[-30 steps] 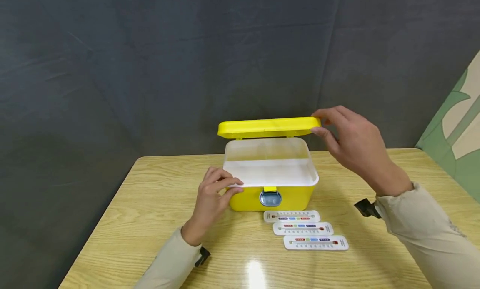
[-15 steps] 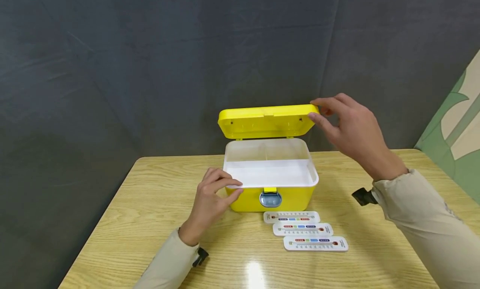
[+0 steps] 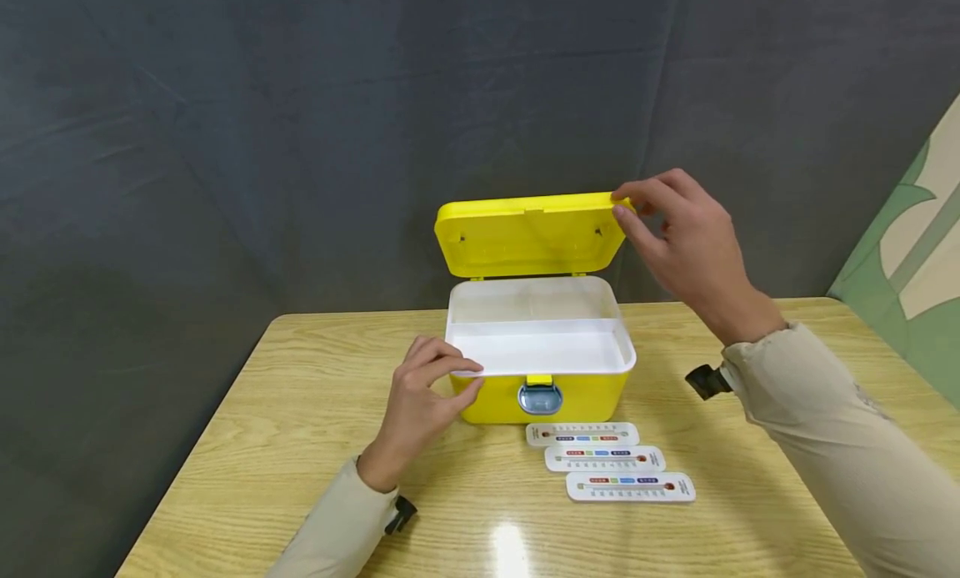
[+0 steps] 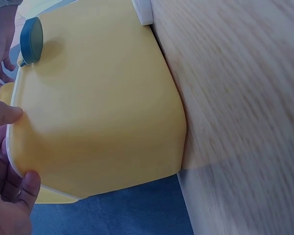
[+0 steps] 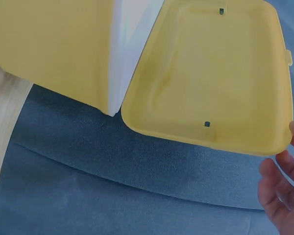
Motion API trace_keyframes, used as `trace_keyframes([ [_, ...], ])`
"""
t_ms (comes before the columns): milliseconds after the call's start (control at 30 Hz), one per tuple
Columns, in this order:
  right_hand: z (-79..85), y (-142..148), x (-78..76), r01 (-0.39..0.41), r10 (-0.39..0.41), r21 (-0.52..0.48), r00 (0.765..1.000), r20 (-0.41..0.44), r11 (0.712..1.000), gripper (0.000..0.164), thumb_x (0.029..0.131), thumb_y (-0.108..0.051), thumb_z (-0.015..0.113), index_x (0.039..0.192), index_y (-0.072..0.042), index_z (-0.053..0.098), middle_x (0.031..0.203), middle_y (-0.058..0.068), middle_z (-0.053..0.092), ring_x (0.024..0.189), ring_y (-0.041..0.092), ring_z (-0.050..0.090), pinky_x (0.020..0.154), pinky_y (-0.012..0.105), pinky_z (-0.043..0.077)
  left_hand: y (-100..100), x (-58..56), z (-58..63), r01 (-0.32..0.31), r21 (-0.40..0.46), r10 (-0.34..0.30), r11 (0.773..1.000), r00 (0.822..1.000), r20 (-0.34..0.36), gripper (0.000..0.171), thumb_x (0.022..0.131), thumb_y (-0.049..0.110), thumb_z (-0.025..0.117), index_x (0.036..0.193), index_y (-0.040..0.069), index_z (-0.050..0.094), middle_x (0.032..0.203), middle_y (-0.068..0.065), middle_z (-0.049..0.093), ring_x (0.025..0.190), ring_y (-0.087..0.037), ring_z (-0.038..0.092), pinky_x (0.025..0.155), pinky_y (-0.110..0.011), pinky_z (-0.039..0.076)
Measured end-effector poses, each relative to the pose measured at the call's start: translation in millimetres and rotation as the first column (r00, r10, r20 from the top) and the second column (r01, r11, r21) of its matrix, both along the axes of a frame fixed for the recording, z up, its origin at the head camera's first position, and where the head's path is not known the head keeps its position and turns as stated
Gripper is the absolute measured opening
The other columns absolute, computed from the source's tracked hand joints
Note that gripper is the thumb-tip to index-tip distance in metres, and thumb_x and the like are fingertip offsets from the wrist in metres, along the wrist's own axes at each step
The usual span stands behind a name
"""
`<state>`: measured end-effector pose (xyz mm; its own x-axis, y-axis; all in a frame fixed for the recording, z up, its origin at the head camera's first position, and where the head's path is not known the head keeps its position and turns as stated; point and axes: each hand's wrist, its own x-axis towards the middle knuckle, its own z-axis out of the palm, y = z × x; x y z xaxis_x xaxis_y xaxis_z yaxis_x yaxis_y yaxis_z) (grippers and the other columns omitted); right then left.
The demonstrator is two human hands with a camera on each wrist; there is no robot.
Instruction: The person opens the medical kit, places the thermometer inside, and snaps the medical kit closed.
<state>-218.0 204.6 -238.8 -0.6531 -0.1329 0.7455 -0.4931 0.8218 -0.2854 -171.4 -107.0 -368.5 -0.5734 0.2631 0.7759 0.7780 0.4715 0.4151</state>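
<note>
Bright, solid yellow on the box (image 3: 581,401), and the lid (image 3: 532,243) matches it! Pure white for the interior (image 3: 536,351), and there's a grey-blue latch (image 3: 540,399) up front, turning deep teal in the left wrist view. Now the thermometers (image 3: 605,459): white all three, each flashing a row of red, green, light blue and navy blocks, plus a red bulb mark. Pale honey wood grain streaks the desk (image 3: 322,386). Dark slate cloth (image 3: 337,144) behind, bluer from the wrists; beige sleeves (image 3: 817,419), black straps (image 3: 707,382), and green-and-cream leafy shapes on the panel (image 3: 911,244) at right!
</note>
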Motion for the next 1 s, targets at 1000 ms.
trace_keyframes([
  [1000,-4.6,4.1,-19.5,-0.034,0.032,0.019,0.995,0.092,0.999,0.04,0.106,-0.031,0.045,0.141,-0.013,0.054,0.138,0.015,0.052,0.108,0.034,0.054,0.087,0.054,0.046,1.1,-7.4,-5.5,0.014,0.003,-0.014,1.0,1.0,0.012,0.017,0.074,0.006,0.087,0.083,0.012,0.074,0.086,0.002,0.067,0.089,-0.016,0.054,0.08,-0.029,0.048],
])
